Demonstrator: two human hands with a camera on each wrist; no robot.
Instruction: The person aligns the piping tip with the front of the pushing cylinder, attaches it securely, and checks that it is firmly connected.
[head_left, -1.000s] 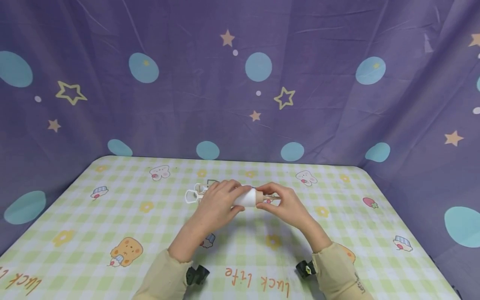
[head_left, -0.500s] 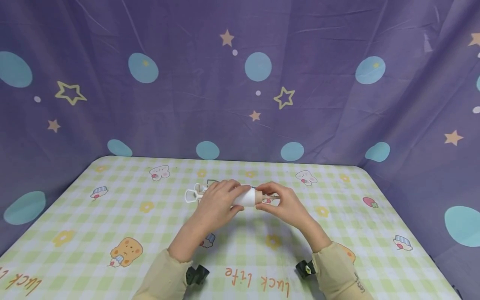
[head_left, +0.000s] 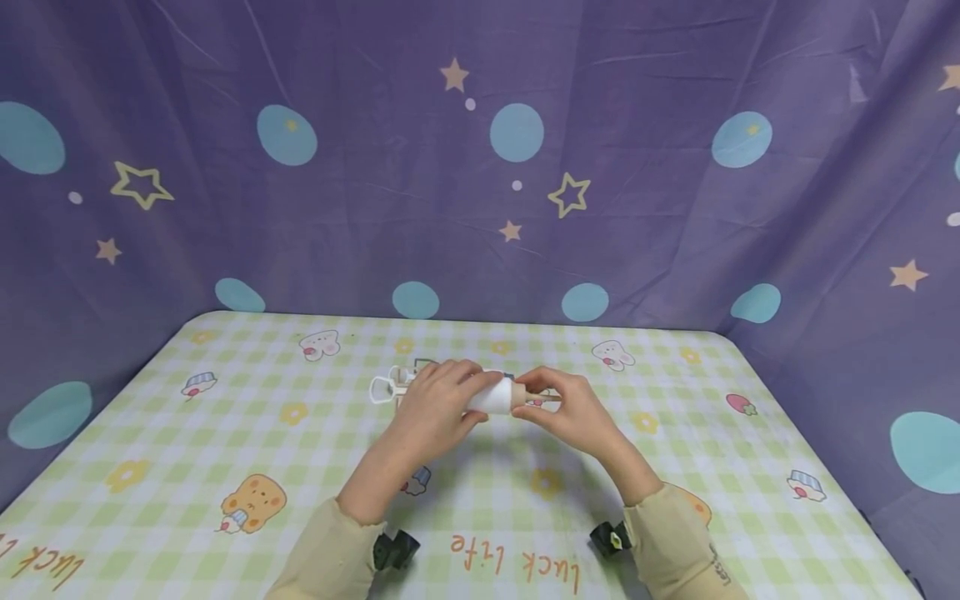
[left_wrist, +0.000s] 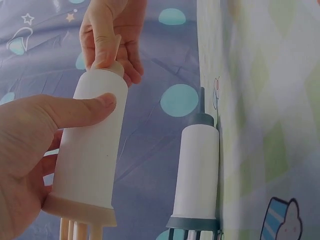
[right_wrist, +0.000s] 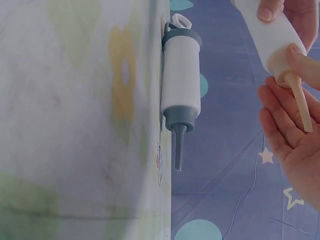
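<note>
A large plastic filling syringe with a white barrel (left_wrist: 92, 150) is held sideways above the table. My left hand (head_left: 438, 408) grips the barrel, thumb along its near side. Beyond that hand, the white ring handle (head_left: 382, 391) sticks out to the left. At the other end my right hand (head_left: 573, 408) pinches the beige nozzle cap between thumb and fingers; the thin beige nozzle (right_wrist: 301, 107) points toward its palm. Behind them a second syringe (right_wrist: 181, 72), white with dark teal ends, lies on the table, mostly hidden by the hands in the head view.
The table carries a green-and-white checked cloth (head_left: 330, 467) with printed cartoon figures. A purple curtain (head_left: 420, 208) with stars and blue spots hangs behind and at both sides. Dark wrist devices (head_left: 395, 550) sit below both sleeves.
My right fingers have shifted very slightly at the beige nozzle cap. The left hand and the barrel stay where they were.
</note>
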